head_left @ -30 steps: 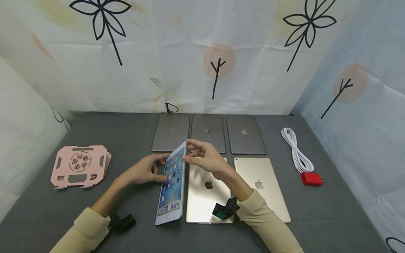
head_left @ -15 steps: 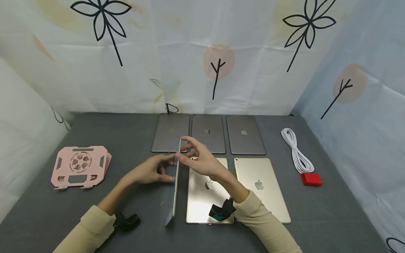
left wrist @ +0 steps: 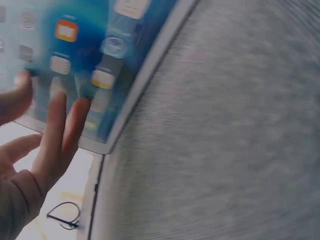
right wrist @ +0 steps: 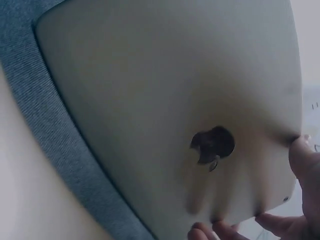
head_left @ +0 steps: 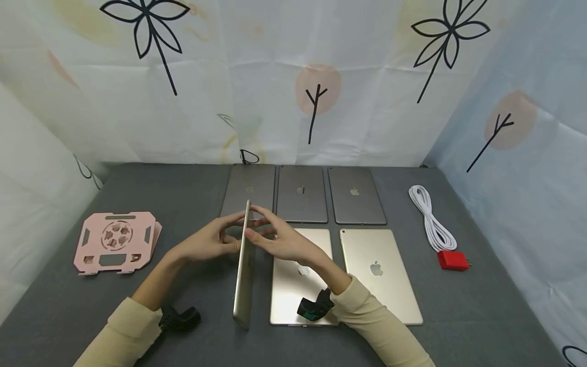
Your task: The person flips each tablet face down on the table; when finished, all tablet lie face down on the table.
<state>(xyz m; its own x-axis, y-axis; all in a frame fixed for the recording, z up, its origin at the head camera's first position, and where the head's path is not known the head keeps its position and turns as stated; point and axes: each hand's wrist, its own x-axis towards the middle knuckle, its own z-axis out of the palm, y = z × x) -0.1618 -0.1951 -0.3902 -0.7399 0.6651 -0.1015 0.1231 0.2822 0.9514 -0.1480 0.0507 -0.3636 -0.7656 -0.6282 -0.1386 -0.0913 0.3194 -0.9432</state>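
Note:
A gold-backed tablet [head_left: 243, 280] with a white front stands on edge between both hands, almost edge-on in the head view. My left hand [head_left: 206, 242] is on its screen side; in the left wrist view, thumb and fingertips touch or nearly touch the lit screen [left wrist: 130, 45], which shows app icons. My right hand [head_left: 286, 243] is on the back side, near the far end. The right wrist view shows the thumb at one edge of the tablet's back [right wrist: 140, 95] and fingers at the adjoining edge, gripping it round the corner.
Two gold tablets [head_left: 382, 285] lie face down at the right of the held one. Three grey tablets [head_left: 357, 196] lie in a row behind. A pink stand [head_left: 116, 242] is at left; a white cable [head_left: 431, 219] and red charger plug [head_left: 453, 260] are at right.
The tablet has turned from showing its screen to standing edge-on, its back now partly facing right. Both hands have shifted a little left with it.

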